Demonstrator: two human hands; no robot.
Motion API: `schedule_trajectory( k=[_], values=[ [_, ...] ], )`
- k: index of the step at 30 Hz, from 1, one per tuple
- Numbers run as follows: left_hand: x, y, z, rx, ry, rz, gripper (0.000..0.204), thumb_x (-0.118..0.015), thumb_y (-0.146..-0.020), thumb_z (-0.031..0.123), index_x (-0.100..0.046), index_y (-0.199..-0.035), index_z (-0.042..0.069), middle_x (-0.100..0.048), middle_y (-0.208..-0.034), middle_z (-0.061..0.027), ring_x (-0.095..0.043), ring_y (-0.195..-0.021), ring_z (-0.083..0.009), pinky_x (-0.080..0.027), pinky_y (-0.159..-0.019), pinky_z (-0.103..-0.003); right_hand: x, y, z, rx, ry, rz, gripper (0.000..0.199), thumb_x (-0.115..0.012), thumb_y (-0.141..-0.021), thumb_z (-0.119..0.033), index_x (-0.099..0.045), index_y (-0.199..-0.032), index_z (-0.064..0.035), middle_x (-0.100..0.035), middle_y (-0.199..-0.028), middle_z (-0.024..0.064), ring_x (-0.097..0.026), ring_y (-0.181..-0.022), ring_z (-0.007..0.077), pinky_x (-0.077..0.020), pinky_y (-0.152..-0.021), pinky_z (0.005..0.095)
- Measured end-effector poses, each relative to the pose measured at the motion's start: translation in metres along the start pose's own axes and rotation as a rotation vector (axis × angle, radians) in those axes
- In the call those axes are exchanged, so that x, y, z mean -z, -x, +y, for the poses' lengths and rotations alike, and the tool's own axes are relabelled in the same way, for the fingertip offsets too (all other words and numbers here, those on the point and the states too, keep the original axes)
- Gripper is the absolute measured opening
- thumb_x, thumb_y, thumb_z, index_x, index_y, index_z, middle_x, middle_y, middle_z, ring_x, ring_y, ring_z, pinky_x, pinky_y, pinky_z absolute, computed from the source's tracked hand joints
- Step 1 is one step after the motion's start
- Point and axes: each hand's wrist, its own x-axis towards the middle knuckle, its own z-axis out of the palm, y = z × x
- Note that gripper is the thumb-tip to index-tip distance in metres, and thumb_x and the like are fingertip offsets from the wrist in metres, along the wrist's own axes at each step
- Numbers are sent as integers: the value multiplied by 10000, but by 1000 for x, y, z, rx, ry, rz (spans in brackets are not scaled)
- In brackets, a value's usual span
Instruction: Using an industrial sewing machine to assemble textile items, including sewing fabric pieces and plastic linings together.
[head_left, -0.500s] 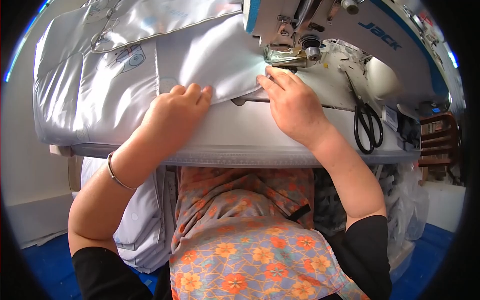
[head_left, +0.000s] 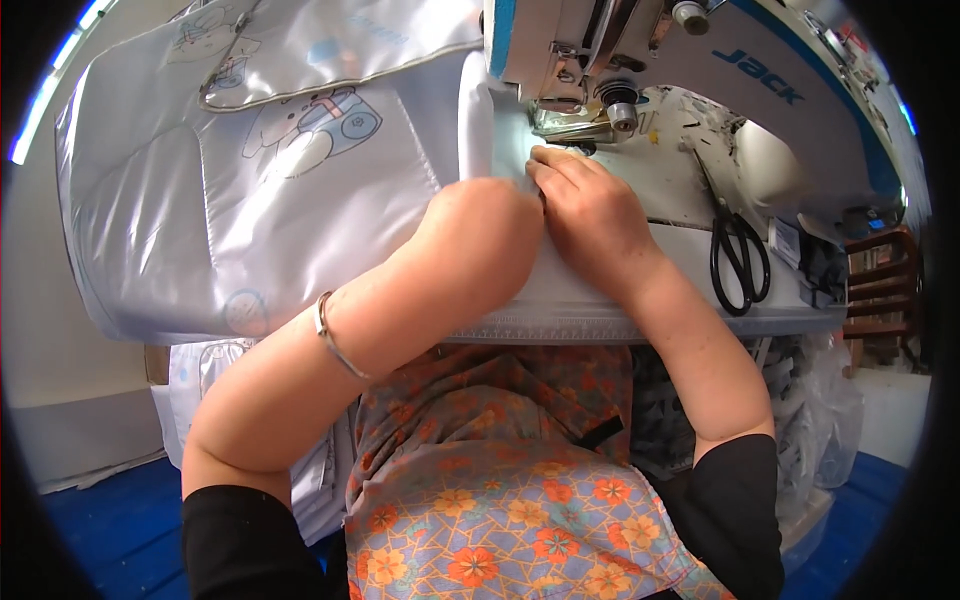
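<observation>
The cloth [head_left: 320, 215] has a smooth, satiny gloss that throws back the light in streaks. I see a slick painted shell on the machine [head_left: 810, 135], with shiny metal fittings [head_left: 622, 112]. The scissors [head_left: 724, 212] pair metal blades with glossy, plastic-looking handles. The worktop [head_left: 685, 255] looks smooth; apron [head_left: 480, 520] and sleeves [head_left: 240, 530], matt cloth; bracelet [head_left: 322, 322], polished metal; chair [head_left: 882, 285], wood; bags [head_left: 832, 415], crinkled clear plastic.

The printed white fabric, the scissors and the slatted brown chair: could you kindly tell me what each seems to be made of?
Printed white fabric: probably smooth synthetic, perhaps satin or coated cloth, given its bright sheen.
Scissors: likely metal blades, slim and greyish; the smooth black handles could be plastic or coated metal.
Slatted brown chair: probably stained wood, judging by its colour and slats.
</observation>
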Motion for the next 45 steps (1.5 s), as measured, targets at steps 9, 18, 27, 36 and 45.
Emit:
schedule_trajectory(
  k=[9,18,27,36,45],
  values=[
    [9,-36,-38,-185,-25,40,183,-551,-864,106,-701,-879,3,-668,-829,-252,-658,-821,-434,-523,-742,-473,24,14,-39,-250,-235,-17,349,-747,-752,-35,-642,-1082,5,-641,-1127,166,-647,-986,360,-542,-853,430],
    [20,-22,-24,-67,240,52,239,-527,-896,151,-708,-933,-1,-674,-867,-245,-641,-819,-432,-510,-741,-470,11,24,-56,-78,-425,114,231,-751,-705,-17,-638,-906,-10,-656,-919,146,-629,-901,350,-519,-783,426],
    [-4,-6,11,61,-47,158,336,-565,-906,230,-628,-1162,22,-648,-1022,-187,-675,-916,-367,-547,-808,-446,28,39,-26,63,-429,41,197,-716,-687,18,-627,-860,-16,-649,-854,128,-634,-826,342,-530,-743,436],
    [8,-29,3,82,-72,74,428,-603,-885,268,-603,-1199,-22,-651,-1125,-218,-698,-998,-317,-578,-827,-391,27,24,-7,62,-399,-31,186,-688,-688,37,-611,-849,-17,-642,-842,124,-628,-806,336,-524,-715,423],
    [10,-37,-3,-66,-286,94,262,-592,-875,141,-670,-1067,-20,-665,-1119,-198,-687,-1008,-281,-570,-835,-365,23,6,23,104,-393,-52,157,-671,-720,41,-610,-857,-7,-646,-849,124,-629,-821,333,-518,-735,426]
  ],
)
